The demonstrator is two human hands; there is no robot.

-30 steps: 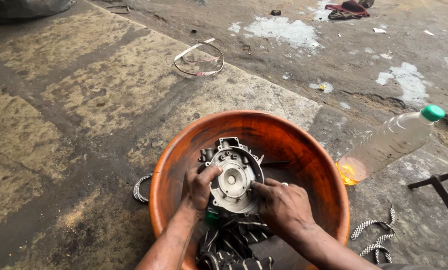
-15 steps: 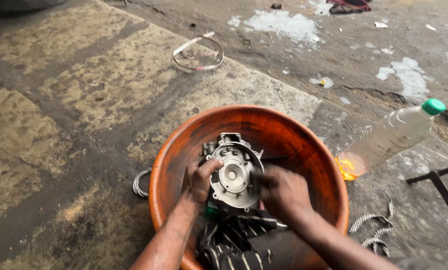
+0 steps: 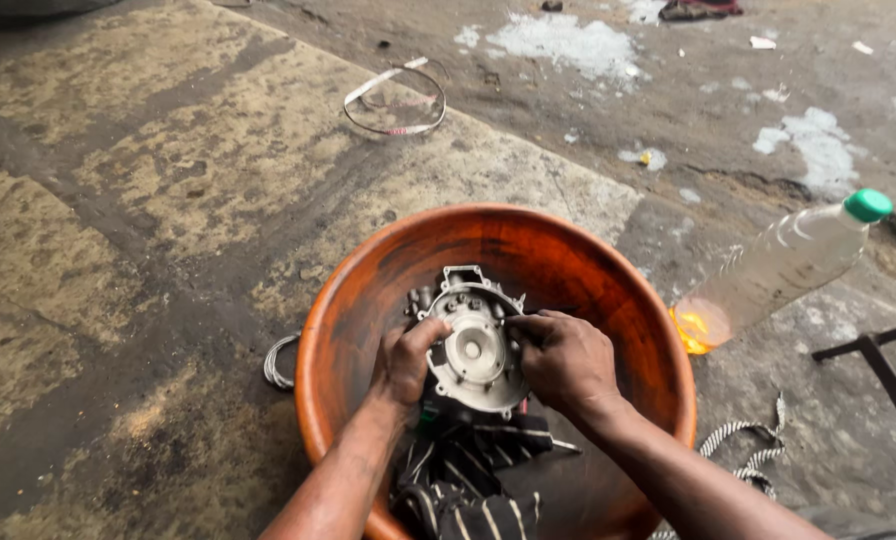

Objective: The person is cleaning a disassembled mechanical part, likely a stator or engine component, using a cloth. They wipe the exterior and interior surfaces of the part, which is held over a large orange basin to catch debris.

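Observation:
A round grey metal engine part point(image 3: 476, 350) with a raised centre hub sits inside a large orange basin point(image 3: 548, 250) on the ground. My left hand point(image 3: 405, 362) grips the part's left edge, thumb on its face. My right hand point(image 3: 565, 360) is closed over its right edge. A dark striped cloth point(image 3: 468, 480) lies in the basin just below the part, partly under my forearms. Whether my right hand holds a small tool is hidden by its fingers.
A clear plastic bottle with a green cap point(image 3: 783, 265) lies tilted to the right of the basin. A wire ring point(image 3: 396, 102) rests on the stained concrete behind. A coil of wire point(image 3: 278, 362) and a striped cord point(image 3: 743, 450) flank the basin. A dark metal frame point(image 3: 883, 375) stands right.
The view has shifted slightly. Both hands stay on the metal part; the right hand has closed further over its right edge.

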